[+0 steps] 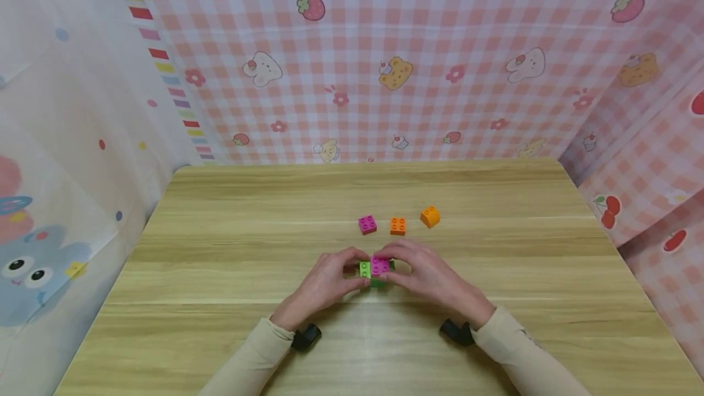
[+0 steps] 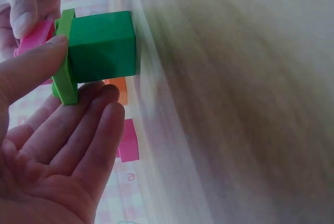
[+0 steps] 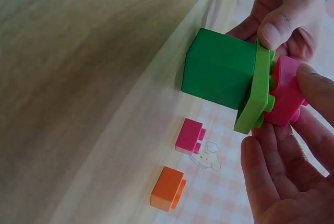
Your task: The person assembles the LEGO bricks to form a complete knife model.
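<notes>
Pale sleeves [image 1: 242, 356] up front, left hand [image 1: 332, 275] pinching the lime plate [image 3: 255, 98] atop the green block [image 3: 219, 67], right hand [image 1: 422, 268] pinching the pink brick [image 3: 285, 91] above that block. Lopsided pressing could pop stuff loose tbh.

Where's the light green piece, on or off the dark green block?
On: wrist views show no gap between the light green piece and dark green block.

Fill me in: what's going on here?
Someone is stacking toy blocks. Their left hand grips the light green plate on the dark green block; their right hand holds a pink block at the plate's studs. Can't tell if it's fully seated. A magenta block, an orange block and a rounded yellow-orange block lie beyond the hands.
</notes>
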Action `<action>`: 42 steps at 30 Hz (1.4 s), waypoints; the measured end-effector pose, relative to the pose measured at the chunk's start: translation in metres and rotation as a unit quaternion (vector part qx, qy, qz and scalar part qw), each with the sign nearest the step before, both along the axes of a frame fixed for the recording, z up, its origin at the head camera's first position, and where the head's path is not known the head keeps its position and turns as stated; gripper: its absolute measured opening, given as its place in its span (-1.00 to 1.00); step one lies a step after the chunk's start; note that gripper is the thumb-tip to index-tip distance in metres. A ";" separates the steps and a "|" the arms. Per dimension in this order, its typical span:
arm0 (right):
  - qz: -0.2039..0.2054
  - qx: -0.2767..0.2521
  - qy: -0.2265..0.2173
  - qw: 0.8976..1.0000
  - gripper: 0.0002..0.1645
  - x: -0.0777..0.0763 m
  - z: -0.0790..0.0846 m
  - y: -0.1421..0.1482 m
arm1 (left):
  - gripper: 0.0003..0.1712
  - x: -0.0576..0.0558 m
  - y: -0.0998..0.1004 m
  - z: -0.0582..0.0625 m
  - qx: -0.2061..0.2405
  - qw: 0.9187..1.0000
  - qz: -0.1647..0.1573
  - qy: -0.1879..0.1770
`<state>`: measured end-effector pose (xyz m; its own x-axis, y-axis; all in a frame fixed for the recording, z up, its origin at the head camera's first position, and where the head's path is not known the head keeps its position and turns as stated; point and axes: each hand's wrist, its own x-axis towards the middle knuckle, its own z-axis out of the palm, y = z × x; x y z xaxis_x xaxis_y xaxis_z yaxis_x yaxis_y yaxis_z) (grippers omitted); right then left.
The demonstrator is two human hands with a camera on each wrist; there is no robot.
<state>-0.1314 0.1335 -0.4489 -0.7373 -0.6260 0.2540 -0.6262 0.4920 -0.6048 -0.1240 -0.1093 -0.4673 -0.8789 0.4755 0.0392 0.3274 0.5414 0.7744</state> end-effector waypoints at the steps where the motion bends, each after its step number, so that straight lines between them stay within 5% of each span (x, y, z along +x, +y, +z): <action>1: 0.001 0.000 0.000 1.000 -0.61 0.000 0.000 0.000 | -0.62 0.000 0.000 0.000 0.001 1.000 0.000 0.001; 35: -0.005 0.044 0.014 0.999 -0.61 0.000 -0.001 -0.007 | -0.59 0.001 0.001 0.002 -0.002 1.000 0.006 -0.003; 42: -0.043 0.025 -0.036 0.998 -0.40 0.001 -0.003 -0.002 | -0.61 0.000 0.002 0.002 -0.001 1.000 0.005 -0.011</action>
<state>-0.1308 0.1311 -0.4518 -0.8036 -0.5707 0.1690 -0.5370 0.5726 -0.6195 -0.1241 -0.1076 -0.4654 -0.8847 0.4659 0.0188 0.3044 0.5466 0.7801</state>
